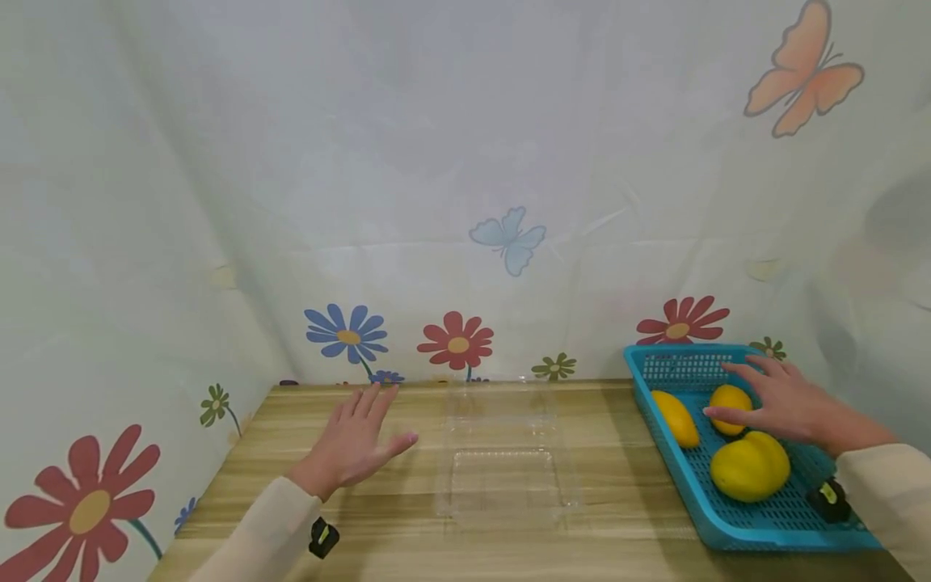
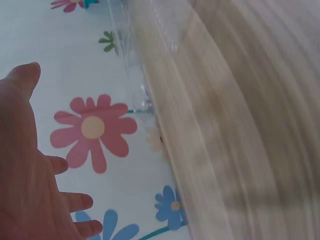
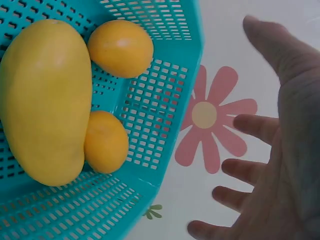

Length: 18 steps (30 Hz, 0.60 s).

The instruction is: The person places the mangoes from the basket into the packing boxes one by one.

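Observation:
In the head view, a blue plastic basket [image 1: 709, 517] on the right holds a large yellow fruit [image 1: 751, 469] and two smaller orange-yellow fruits, one elongated fruit [image 1: 675, 420] at the left wall and one round fruit [image 1: 730, 408] behind. My right hand [image 1: 789, 404] is over the basket's far right part, fingers spread, holding nothing. The right wrist view shows the same hand [image 3: 270, 180] apart from the fruits. A clear plastic container [image 1: 502, 481] lies mid-table, its transparent lid [image 1: 500, 400] seemingly folded back. Left of it, my left hand [image 1: 355, 440] is outstretched above the table, also holding nothing.
The wood-grain table [image 1: 393, 533] meets a pale sheet [image 1: 407, 178] printed with flowers and butterflies at its back edge. The basket's raised wall [image 1: 669, 461] stands to the right of the container. A black wrist device [image 1: 323, 537] is by the left sleeve.

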Tool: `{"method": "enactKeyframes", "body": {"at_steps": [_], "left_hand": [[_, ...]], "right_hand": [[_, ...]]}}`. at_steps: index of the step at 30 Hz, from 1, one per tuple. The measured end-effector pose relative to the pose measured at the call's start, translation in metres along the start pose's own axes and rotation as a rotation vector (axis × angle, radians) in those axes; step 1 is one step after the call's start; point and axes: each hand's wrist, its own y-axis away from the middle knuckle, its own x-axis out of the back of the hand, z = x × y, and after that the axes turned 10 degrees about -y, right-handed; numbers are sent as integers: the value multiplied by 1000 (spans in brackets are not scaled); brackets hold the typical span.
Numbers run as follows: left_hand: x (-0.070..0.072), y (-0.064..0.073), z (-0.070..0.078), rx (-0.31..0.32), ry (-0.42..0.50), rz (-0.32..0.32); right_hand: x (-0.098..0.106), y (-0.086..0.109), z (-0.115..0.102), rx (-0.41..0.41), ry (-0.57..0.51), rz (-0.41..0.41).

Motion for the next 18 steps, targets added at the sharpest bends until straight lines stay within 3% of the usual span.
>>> {"method": "enactKeyframes", "body": {"at_steps": [5, 10, 18], "left_hand": [[-13, 1, 12, -23, 82, -31], [-24, 6, 24, -9, 224, -67], [-42, 17, 43, 61, 401, -88]], "right_hand": [[-5, 3, 7, -6, -16, -21], [-8, 4, 16, 4, -16, -35], [-10, 3, 30, -55, -92, -197]]}}
